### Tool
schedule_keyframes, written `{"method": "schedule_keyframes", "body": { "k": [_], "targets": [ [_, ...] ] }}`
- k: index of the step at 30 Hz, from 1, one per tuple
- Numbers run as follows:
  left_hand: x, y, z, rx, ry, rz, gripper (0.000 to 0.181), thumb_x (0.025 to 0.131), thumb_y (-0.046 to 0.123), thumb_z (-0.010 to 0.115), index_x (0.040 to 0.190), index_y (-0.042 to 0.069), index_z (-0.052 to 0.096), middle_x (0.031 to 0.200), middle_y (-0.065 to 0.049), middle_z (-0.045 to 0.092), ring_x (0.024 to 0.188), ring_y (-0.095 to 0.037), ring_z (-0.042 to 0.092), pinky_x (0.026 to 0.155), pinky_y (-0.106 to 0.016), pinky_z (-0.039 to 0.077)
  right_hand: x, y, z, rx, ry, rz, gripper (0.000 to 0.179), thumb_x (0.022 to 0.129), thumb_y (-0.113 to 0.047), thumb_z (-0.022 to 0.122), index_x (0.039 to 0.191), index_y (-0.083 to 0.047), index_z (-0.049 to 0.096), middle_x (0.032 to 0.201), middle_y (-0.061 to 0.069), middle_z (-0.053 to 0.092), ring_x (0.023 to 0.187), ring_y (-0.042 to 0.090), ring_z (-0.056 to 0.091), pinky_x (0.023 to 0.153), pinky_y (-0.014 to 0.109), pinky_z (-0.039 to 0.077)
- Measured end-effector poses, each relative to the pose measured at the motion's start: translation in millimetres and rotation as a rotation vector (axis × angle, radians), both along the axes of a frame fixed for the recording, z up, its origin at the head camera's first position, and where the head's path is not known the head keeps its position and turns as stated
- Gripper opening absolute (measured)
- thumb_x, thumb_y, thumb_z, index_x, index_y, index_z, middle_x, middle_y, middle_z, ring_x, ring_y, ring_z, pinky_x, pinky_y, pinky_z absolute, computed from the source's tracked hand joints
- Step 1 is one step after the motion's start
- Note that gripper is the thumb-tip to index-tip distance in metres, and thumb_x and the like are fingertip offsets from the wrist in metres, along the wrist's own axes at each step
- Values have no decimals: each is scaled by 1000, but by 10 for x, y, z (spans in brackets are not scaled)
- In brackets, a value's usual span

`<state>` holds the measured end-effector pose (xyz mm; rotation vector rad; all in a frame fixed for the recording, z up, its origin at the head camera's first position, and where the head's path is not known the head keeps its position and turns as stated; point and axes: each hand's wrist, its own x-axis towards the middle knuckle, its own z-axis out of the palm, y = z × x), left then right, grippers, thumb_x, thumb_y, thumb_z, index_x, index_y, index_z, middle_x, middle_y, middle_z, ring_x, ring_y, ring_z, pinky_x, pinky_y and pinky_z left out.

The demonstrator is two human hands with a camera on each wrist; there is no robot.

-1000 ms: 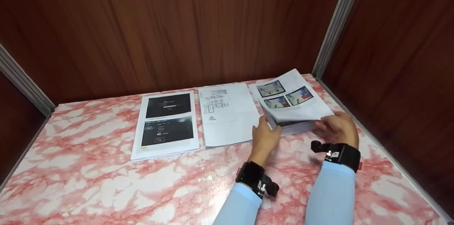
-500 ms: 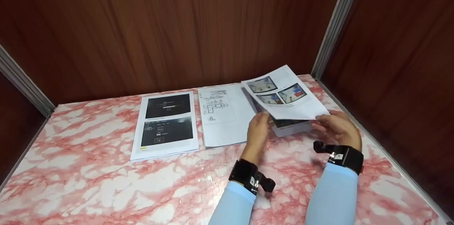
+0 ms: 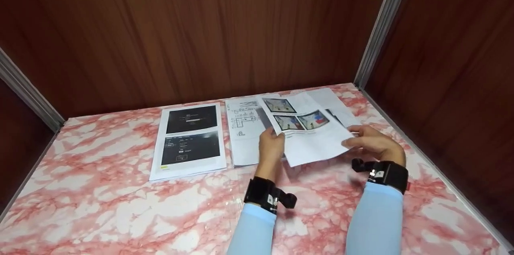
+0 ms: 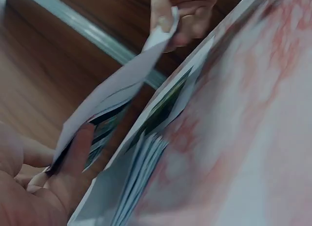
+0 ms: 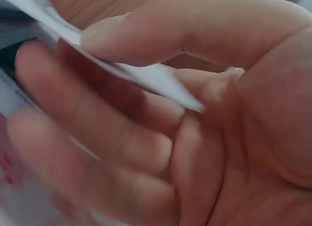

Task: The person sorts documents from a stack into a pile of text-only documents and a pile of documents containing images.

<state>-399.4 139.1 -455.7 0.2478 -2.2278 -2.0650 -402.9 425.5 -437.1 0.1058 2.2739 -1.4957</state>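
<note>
A printed sheet (image 3: 313, 142) with several photos is held up off the table between both hands. My left hand (image 3: 271, 146) pinches its left edge, the thumb lying along the paper in the left wrist view. At the lower right corner, my right hand (image 3: 375, 142) pinches it; the right wrist view has the thumb (image 5: 146, 35) on top and the fingers curled below. Behind the sheet lies a right-hand pile of papers (image 3: 333, 98), partly hidden. The sheet also overlaps a middle stack of papers (image 3: 245, 150) with a line drawing on top.
To the left lies another paper stack (image 3: 192, 170) with two dark screenshots. The red-and-white marbled table (image 3: 132, 215) meets a brown wood-look panel (image 3: 200, 38) at the back and another panel (image 3: 453, 66) on the right, joined by a metal post (image 3: 381, 26).
The photo sheet has moved left and toward the person, off the right pile and partly over the middle stack. My left hand has shifted left with it; the right hand has stayed near its place.
</note>
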Motion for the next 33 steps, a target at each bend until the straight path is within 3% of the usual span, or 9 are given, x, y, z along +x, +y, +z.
{"method": "schedule_keyframes", "body": {
  "k": [4,11,18,22,28,33],
  "targets": [
    [-31,-159,10,-60,-13,-17,40,84,8,53,123,-1,56,105,-17,68,95,-25,64,80,-33,52,-103,-169,8,149,13,2,65,81,-46,65,132,-13,43,131,10,41,110,26,46,89,35,42],
    [-29,-471,129,-259,-38,9,40,83,14,57,120,-2,59,101,-16,70,94,-25,65,83,-35,52,-276,-427,70,140,69,120,41,85,-31,63,113,-3,53,95,2,58,86,17,57,78,32,49],
    [-32,-1005,332,-421,-29,15,25,81,17,60,101,4,69,92,-12,71,80,-23,65,68,-34,52,-401,-919,243,64,147,183,34,84,-22,64,109,0,55,90,2,60,77,13,60,70,31,53],
    [-23,-1516,361,-430,-43,45,28,82,18,59,104,1,66,94,-15,70,81,-23,64,70,-34,51,-413,-1443,296,66,197,196,33,83,-23,65,106,0,59,88,4,60,74,14,59,68,31,53],
    [-10,-2302,292,-427,-84,147,40,86,24,58,119,1,60,111,-19,65,97,-26,61,80,-35,49,-389,-2338,194,-13,272,94,21,79,-20,67,91,-3,67,71,2,61,59,11,58,58,28,53],
    [35,-2596,218,-298,-89,229,41,84,14,59,121,-1,58,125,-19,57,109,-27,53,93,-37,43,-358,-2809,72,-101,243,44,18,77,-12,62,92,-2,67,70,4,61,59,12,59,55,28,54]
  ]
}}
